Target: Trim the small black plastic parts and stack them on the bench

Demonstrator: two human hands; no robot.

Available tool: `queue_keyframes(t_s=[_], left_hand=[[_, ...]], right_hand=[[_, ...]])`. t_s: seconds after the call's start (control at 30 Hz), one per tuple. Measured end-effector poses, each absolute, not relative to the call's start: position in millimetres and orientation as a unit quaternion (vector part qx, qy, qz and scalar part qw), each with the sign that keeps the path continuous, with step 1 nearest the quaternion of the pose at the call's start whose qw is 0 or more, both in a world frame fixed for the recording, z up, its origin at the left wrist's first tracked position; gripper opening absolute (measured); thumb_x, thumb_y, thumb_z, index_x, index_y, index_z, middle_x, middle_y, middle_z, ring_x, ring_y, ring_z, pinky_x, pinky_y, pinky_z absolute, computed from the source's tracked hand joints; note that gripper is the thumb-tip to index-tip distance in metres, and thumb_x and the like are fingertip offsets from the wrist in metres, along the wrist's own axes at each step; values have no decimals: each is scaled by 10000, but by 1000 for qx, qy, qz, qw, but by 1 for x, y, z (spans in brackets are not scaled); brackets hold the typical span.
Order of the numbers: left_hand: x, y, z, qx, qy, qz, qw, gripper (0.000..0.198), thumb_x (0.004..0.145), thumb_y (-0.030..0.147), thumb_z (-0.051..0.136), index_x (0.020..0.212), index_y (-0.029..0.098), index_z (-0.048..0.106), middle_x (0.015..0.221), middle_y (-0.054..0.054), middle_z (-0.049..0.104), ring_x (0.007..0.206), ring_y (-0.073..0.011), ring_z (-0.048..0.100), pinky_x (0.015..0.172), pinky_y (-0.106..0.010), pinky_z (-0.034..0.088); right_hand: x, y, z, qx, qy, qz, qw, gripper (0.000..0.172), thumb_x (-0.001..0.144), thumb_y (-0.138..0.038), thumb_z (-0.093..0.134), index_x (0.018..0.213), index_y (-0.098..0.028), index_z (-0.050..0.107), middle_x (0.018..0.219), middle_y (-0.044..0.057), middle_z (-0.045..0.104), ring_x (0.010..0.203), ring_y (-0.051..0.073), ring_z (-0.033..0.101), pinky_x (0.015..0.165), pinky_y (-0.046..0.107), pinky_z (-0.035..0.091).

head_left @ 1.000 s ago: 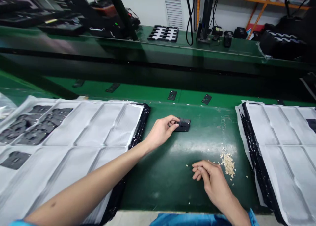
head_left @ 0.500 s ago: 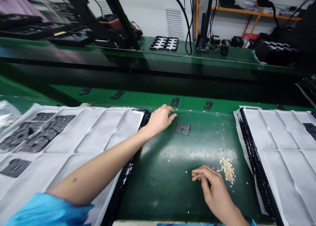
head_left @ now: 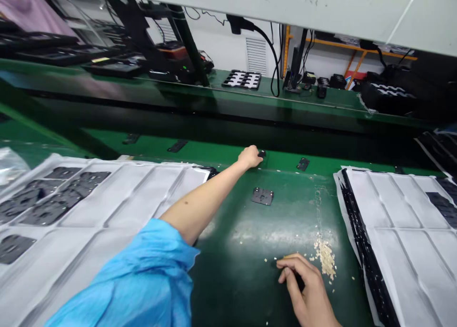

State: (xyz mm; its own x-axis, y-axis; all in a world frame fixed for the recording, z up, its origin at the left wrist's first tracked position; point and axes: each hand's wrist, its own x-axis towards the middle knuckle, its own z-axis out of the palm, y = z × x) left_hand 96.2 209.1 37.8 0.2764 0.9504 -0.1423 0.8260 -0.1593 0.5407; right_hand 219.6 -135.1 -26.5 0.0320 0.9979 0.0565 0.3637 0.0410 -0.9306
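My left hand (head_left: 250, 156) reaches out to the green strip beyond the near work surface. Its fingers are closed around a small black plate (head_left: 262, 154), mostly hidden by the hand. Nearer me lies another flat black plate (head_left: 263, 196) with small holes and a square opening in the middle. My right hand (head_left: 305, 282) is low over the green surface, its thumb and fingers bent together. Whether something tiny is between those fingertips I cannot make out. Just right of it is a loose pile of small pale chips (head_left: 325, 258).
A white compartment tray (head_left: 143, 193) on the left has several black plates in it. Another white tray (head_left: 396, 208) stands on the right, edged with black plastic. More plates, such as one black plate (head_left: 303, 163), lie along the green strip (head_left: 221, 151).
My left hand has moved forward and right from above the near surface and closed on a plate on the strip. My right hand stays near the chips. The camera view has tilted upward slightly.
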Motion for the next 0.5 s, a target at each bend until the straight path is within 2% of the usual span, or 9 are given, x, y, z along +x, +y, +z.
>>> queue_keyframes(t_s=[0.1, 0.17, 0.23, 0.33, 0.4, 0.5], left_hand=[[100, 157, 55, 783, 520, 87, 329, 117, 1014, 228, 652, 1064, 136, 704, 942, -42, 755, 855, -185, 729, 805, -330, 587], [96, 109, 64, 807, 450, 66, 376, 113, 996, 205, 641, 913, 164, 706, 757, 8, 738, 745, -159, 714, 717, -252, 531], [84, 62, 69, 820, 394, 53, 412, 207, 982, 284, 652, 809, 181, 699, 707, 25, 718, 696, -149, 681, 667, -233, 480], [65, 12, 68, 801, 367, 81, 465, 296, 986, 373, 601, 780, 183, 697, 671, 26, 650, 627, -142, 576, 575, -238, 382], [59, -8, 65, 794, 362, 94, 480, 319, 993, 372, 573, 751, 187, 670, 651, 33, 602, 603, -133, 514, 565, -243, 355], [62, -27, 60, 800, 356, 140, 462, 331, 997, 329, 555, 698, 197, 607, 646, 34, 565, 600, -132, 498, 582, -253, 366]], right_hand=[[225, -134, -25, -589, -568, 366, 444, 265, 1071, -236, 472, 1106, -234, 734, 956, 64, 702, 776, 177, 704, 700, 250, 548], [231, -131, -22, -606, -534, 350, 475, 237, 1063, -263, 512, 1155, -230, 728, 1012, 71, 708, 742, 162, 685, 711, 258, 552], [235, -129, -16, -620, -484, 345, 512, 247, 1052, -309, 558, 1233, -217, 699, 971, 60, 707, 688, 152, 658, 670, 255, 544], [237, -125, -2, -601, -430, 388, 552, 353, 1032, -374, 616, 1335, -192, 638, 756, -7, 642, 631, 152, 622, 618, 246, 525], [234, -123, 7, -578, -429, 412, 559, 367, 1023, -387, 637, 1328, -183, 641, 701, -29, 615, 611, 143, 604, 617, 242, 516], [227, -122, 15, -573, -437, 421, 551, 293, 1024, -390, 638, 1215, -177, 700, 676, -34, 599, 585, 125, 567, 588, 229, 486]])
